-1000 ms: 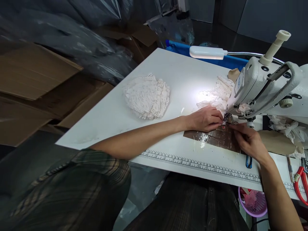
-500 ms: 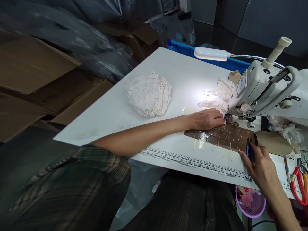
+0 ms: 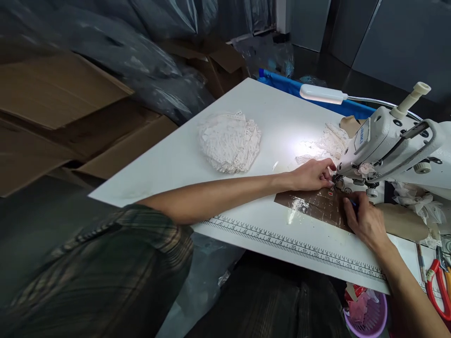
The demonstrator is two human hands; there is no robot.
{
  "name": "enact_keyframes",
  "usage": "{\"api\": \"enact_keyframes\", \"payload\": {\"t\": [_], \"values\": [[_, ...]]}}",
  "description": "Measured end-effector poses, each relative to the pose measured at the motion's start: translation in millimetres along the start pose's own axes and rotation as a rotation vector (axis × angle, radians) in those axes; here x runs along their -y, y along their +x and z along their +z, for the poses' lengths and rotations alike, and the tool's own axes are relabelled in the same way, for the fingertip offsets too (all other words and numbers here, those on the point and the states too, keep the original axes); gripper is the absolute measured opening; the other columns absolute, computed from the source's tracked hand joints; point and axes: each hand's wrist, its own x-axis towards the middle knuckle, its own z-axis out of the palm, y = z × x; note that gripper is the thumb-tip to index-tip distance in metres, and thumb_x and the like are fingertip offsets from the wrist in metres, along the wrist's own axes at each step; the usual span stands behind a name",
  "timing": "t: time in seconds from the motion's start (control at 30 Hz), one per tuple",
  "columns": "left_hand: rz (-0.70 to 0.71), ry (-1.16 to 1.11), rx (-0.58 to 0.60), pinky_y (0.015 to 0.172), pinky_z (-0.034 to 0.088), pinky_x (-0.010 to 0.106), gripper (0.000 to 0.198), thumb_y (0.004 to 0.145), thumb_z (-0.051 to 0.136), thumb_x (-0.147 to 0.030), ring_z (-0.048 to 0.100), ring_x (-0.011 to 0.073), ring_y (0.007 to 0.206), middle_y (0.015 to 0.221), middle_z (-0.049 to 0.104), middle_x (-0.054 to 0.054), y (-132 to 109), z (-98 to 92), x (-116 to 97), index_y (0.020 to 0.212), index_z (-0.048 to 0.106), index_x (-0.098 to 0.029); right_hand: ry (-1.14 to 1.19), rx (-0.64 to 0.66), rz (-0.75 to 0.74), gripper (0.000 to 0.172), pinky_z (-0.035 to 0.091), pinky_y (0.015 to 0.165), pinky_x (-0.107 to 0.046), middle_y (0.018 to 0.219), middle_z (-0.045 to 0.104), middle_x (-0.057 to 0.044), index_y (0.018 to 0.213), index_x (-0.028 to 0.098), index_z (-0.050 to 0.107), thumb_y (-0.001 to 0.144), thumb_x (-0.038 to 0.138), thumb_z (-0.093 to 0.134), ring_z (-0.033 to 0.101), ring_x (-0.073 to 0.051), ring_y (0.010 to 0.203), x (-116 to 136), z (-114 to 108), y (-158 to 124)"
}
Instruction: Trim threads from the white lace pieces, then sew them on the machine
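My left hand point(image 3: 315, 174) is closed beside the presser foot of the white sewing machine point(image 3: 373, 136), its fingertips pinching the edge of a white lace piece point(image 3: 331, 141). Most of that lace lies under the lamp, behind the hand. My right hand point(image 3: 366, 218) is closed around small thread snips point(image 3: 353, 203) with a bit of blue on them; their dark tip points at the needle area, close to my left fingertips. Below both hands lies a shiny brown plate point(image 3: 313, 206), partly covered by the right hand.
A round stack of white lace pieces point(image 3: 229, 143) sits left on the white table point(image 3: 169, 164). A lamp point(image 3: 322, 94) hangs over the lace. Red-handled scissors point(image 3: 435, 286) lie at the right edge, above a purple basket point(image 3: 373, 319) of scraps. Cardboard boxes point(image 3: 59, 94) stand at left.
My right hand has taken the snips from the plate's right end and moved left and away from me to the needle area. My left fingers have curled into a pinch. The view has shifted slightly.
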Motion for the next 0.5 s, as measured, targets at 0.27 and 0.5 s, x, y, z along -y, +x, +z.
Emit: {"api": "enact_keyframes", "payload": {"t": [0.27, 0.5], "values": [[0.024, -0.135, 0.084, 0.065, 0.052, 0.024, 0.031, 0.083, 0.063, -0.023, 0.07, 0.0145, 0.077, 0.085, 0.074, 0.005, 7.1, -1.6, 18.9, 0.11, 0.049, -0.013, -0.311, 0.043, 0.046, 0.041, 0.018, 0.052, -0.027, 0.059, 0.062, -0.004, 0.102, 0.015, 0.062, 0.101, 0.047, 0.036, 0.054, -0.018, 0.049, 11.3, 12.2, 20.4], [0.066, -0.138, 0.069, 0.058, 0.048, 0.022, 0.032, 0.082, 0.059, -0.02, 0.066, 0.0126, 0.069, 0.083, 0.072, 0.004, 9.8, -0.1, 23.8, 0.111, 0.05, -0.012, -0.287, -0.048, -0.04, 0.043, 0.017, 0.051, -0.027, 0.067, 0.064, -0.006, 0.103, 0.015, 0.06, 0.102, 0.048, 0.033, 0.056, -0.017, 0.053, 13.6, 20.4, 25.7]]}}
